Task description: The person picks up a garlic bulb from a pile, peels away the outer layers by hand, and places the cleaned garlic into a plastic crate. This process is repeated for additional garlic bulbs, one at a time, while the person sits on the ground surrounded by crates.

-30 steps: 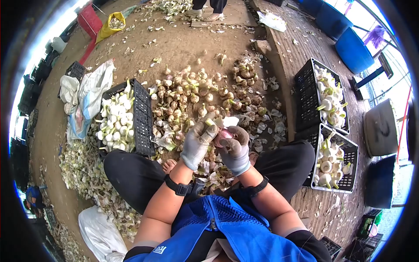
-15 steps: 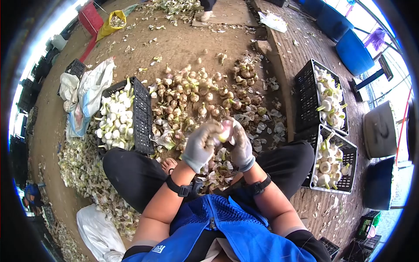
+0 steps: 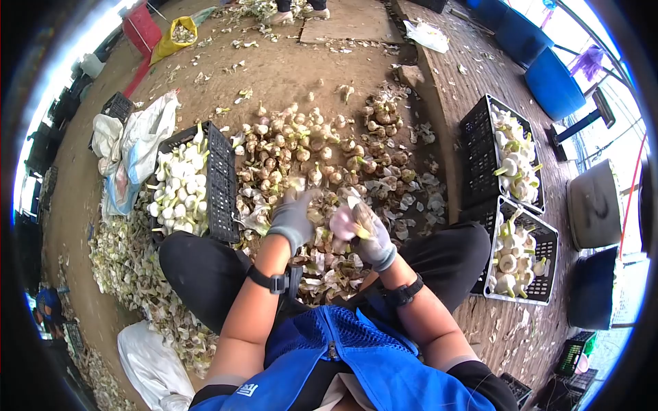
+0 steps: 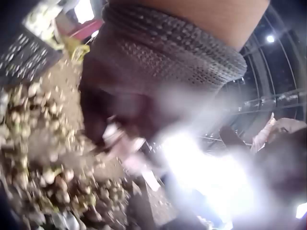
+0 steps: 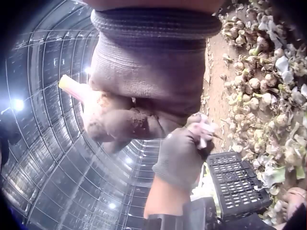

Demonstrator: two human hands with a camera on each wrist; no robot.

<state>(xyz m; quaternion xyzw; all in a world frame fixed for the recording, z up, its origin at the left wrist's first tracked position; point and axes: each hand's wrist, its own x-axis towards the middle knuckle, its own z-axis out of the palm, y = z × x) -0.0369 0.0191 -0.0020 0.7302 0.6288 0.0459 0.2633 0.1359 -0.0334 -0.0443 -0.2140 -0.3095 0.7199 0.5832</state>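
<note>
My right hand (image 3: 374, 245), in a grey-white work glove, grips a garlic bulb (image 3: 342, 224) with pinkish skin over the space between my knees. The cut stem of this bulb (image 5: 72, 87) sticks out past the curled fingers in the right wrist view. My left hand (image 3: 291, 222), gloved too, is apart from the bulb, to its left above the heap. Pinkish-white peeled garlic skin (image 5: 203, 131) shows in its curled fingers. Below and ahead of both hands lies a heap of unpeeled garlic bulbs (image 3: 301, 140) with brownish skins.
A black crate (image 3: 221, 181) of white peeled bulbs stands at left, beside crumpled sacks (image 3: 147, 133). Two more garlic crates (image 3: 478, 154) stand at right on a raised wooden board floor (image 3: 449, 89). Loose skins (image 3: 130, 260) cover the ground at left. Another person's feet (image 3: 279, 17) show far ahead.
My hands have come apart: the left moved left and away with skin from the bulb, while the right keeps the garlic bulb. The person ahead has shifted their feet to the left.
</note>
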